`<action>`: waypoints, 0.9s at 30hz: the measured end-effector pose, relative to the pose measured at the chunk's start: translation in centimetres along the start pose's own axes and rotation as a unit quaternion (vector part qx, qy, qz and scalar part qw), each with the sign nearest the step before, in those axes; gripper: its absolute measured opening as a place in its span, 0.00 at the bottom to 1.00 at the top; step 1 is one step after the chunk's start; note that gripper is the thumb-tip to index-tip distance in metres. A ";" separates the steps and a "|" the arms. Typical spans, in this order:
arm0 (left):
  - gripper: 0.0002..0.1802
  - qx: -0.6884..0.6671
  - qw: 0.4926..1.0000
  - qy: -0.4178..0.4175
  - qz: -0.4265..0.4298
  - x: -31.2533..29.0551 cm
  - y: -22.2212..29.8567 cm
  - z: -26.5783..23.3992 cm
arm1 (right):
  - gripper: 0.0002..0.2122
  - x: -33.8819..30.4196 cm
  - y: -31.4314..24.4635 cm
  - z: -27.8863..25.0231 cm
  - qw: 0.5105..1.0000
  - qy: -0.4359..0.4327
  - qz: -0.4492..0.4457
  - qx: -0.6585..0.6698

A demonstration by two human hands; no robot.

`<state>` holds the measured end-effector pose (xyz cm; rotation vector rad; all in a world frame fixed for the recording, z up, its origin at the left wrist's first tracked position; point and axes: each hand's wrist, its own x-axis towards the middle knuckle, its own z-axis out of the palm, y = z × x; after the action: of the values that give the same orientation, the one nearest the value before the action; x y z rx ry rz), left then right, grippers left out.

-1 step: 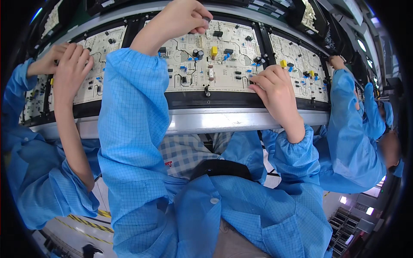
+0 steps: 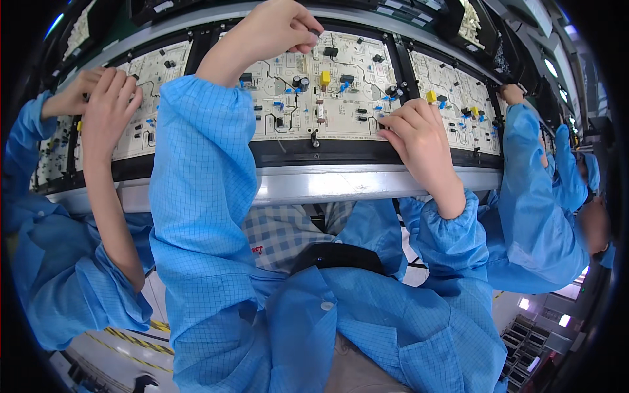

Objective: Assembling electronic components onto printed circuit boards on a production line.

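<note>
In front of me lies a pale circuit board in a black frame, carrying black, blue and yellow parts. My left hand reaches over its far side, fingers closed in a pinch on a small dark component. That piece is held above the board's upper middle, partly covered by the fingertips. At the board's near right, my right hand is bent with thumb and fingers together. Whatever lies between those fingertips is too small to make out. A yellow block component stands upright on the board between my hands.
More populated boards sit in frames to the left and right. A metal rail runs along the near edge. Co-workers' hands work at the left board and another hand at the far right. Black bins line the back.
The board in front of me and my right hand have shifted very slightly left. My left hand keeps its pinch in nearly the same place.
</note>
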<state>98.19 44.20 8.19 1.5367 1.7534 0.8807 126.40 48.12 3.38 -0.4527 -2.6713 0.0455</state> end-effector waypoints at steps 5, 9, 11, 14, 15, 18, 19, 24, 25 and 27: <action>0.12 0.108 0.991 0.008 0.083 0.4 -2.5 0.5 | 0.09 -0.1 -0.6 0.2 0.999 -0.005 0.002 -0.035; 0.12 0.158 0.985 -0.025 0.068 0.0 -1.8 0.9 | 0.09 -0.6 -0.6 1.1 0.998 0.036 0.042 -0.022; 0.12 0.183 0.980 -0.025 0.072 0.0 -2.1 1.4 | 0.09 -0.9 -0.7 1.4 0.997 0.059 0.056 -0.009; 0.12 0.214 0.974 -0.015 0.068 -0.1 -2.1 2.3 | 0.08 -1.2 -0.6 1.7 0.993 0.092 0.074 0.019; 0.12 0.220 0.974 -0.006 0.058 -0.1 -1.9 2.6 | 0.09 -1.2 -0.4 1.5 0.994 0.087 0.070 0.017; 0.12 0.260 0.963 0.016 0.062 -0.6 -1.2 3.1 | 0.09 -0.9 -0.1 0.5 0.994 0.082 0.075 0.024; 0.10 0.221 0.974 0.020 0.043 -0.4 -1.2 3.3 | 0.09 -0.6 0.0 0.1 0.993 0.078 0.080 0.032; 0.11 0.236 0.971 0.017 0.026 -1.0 0.0 2.8 | 0.07 4.8 2.5 -2.7 0.986 0.168 0.008 -0.024; 0.11 0.238 0.970 0.029 0.036 -1.3 0.0 2.6 | 0.07 6.9 3.1 -3.3 0.984 0.175 -0.015 -0.027; 0.11 0.237 0.971 0.025 0.036 -1.4 0.1 2.7 | 0.08 10.7 5.5 -2.0 0.988 0.142 0.018 -0.063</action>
<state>100.56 43.04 6.77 1.8984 2.0592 0.5573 119.76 56.67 9.03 -0.5067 -2.3940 -0.1653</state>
